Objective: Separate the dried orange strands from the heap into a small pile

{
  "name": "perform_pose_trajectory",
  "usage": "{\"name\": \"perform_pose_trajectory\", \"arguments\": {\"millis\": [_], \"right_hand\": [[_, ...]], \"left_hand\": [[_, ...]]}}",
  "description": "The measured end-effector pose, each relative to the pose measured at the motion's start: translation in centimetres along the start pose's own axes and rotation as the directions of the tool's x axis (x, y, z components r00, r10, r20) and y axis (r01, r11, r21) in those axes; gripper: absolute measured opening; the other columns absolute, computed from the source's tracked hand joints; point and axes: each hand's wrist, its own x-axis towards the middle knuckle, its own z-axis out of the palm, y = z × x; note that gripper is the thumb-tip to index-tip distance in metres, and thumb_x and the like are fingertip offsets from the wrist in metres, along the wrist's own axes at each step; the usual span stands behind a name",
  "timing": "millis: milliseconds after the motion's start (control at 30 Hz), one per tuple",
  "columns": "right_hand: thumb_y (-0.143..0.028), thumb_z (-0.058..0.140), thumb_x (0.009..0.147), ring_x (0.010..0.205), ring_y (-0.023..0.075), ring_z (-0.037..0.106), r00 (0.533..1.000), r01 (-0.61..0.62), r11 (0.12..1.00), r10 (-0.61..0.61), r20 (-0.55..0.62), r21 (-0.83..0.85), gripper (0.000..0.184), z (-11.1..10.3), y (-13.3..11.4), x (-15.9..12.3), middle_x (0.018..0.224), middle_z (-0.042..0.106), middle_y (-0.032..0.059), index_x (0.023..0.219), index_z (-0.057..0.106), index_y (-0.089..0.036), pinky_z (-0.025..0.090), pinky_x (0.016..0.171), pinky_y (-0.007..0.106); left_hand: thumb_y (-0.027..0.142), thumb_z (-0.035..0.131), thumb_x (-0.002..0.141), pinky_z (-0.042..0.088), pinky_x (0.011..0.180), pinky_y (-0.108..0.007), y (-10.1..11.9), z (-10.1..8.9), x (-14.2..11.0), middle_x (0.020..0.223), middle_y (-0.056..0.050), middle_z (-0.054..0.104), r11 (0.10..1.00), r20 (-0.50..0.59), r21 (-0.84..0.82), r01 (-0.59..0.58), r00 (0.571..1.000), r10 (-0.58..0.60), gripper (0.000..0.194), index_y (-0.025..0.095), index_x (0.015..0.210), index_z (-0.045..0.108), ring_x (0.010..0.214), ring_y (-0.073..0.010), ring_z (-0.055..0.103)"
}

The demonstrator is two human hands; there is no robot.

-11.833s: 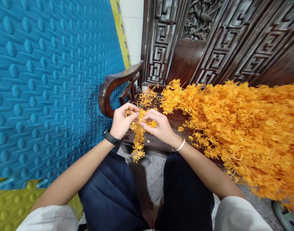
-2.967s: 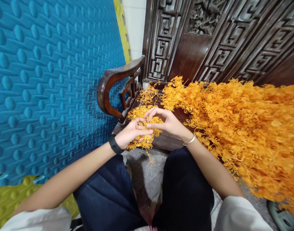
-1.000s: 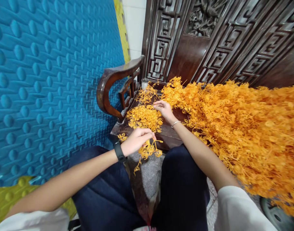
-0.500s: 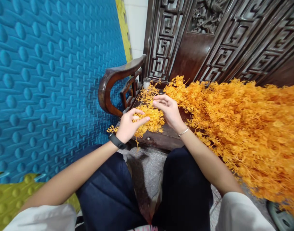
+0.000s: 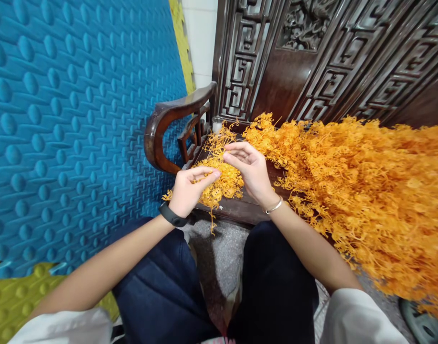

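Observation:
My left hand [image 5: 190,188], with a dark band at the wrist, is closed, thumb and index fingertips pinched together. A thin yellow-orange plastic sprig [image 5: 212,217] seems to hang from this pinch over the seat edge. Just to the right and a little higher, my right hand [image 5: 252,169], with a bracelet, has its thumb close against its fingertips. Anything between those right fingertips is too small to make out. Beneath both hands a small heap of yellow-orange plastic sprigs [image 5: 229,179] lies on the dark wooden seat [image 5: 236,209].
A large pile of orange sprigs [image 5: 376,191] covers the bench to the right. The curved wooden armrest [image 5: 156,138] stands at left, before a blue foam mat [image 5: 61,134]. A small clear cup [image 5: 217,125] sits behind the heap, near the carved backrest [image 5: 283,86].
My left thumb and index finger have closed together, and the hanging sprig has shifted right and lower. My right fingertips have moved slightly left, nearer the left hand.

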Motion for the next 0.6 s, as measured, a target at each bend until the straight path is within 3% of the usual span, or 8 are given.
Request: {"name": "perform_pose_trajectory", "arguments": {"millis": [133,333,467,600], "right_hand": [[-0.029,0.07,0.072,0.087,0.0134,0.062,1.0,0.016,1.0,-0.016,-0.017,0.0,0.02,-0.1,0.0,0.1,0.093,0.065,0.0007,0.089,0.061,-0.022,0.052,0.089,0.034],[-0.028,0.069,0.073,0.088,0.0135,0.062,0.998,0.036,0.999,-0.036,-0.043,-0.003,0.019,-0.5,0.2,0.6,0.091,0.065,0.0002,0.089,0.061,-0.022,0.051,0.091,0.034],[-0.027,0.069,0.072,0.088,0.0138,0.062,0.997,0.021,1.0,-0.021,-0.07,-0.01,0.019,-0.8,0.5,1.0,0.091,0.065,0.0005,0.088,0.06,-0.023,0.051,0.091,0.034],[-0.025,0.067,0.073,0.088,0.0137,0.062,0.996,0.037,0.999,-0.038,-0.085,-0.014,0.018,-1.6,1.3,1.7,0.09,0.064,0.0011,0.089,0.06,-0.022,0.05,0.092,0.034]], "left_hand": [[0.034,0.073,0.067,0.025,0.038,-0.018,0.0,0.0,0.0,0.052,0.003,0.06,0.997,0.016,0.002,0.071,0.997,-0.071,0.019,0.017,0.074,0.072,0.038,-0.0032,0.036],[0.032,0.075,0.065,0.045,0.059,-0.022,-0.1,-0.1,-0.1,0.078,-0.003,0.072,0.999,0.072,-0.019,0.037,0.997,-0.035,0.019,0.016,0.075,0.073,0.065,-0.0122,0.061],[0.035,0.076,0.062,0.048,0.072,-0.027,-0.1,-0.1,-0.2,0.079,-0.005,0.073,0.998,0.098,-0.013,0.068,0.993,-0.066,0.022,0.016,0.073,0.072,0.075,-0.0167,0.064],[0.035,0.077,0.061,0.048,0.074,-0.028,-0.1,0.1,-0.4,0.077,-0.004,0.073,0.996,0.126,0.022,0.088,0.988,-0.09,0.021,0.016,0.069,0.072,0.075,-0.0172,0.064]]}}
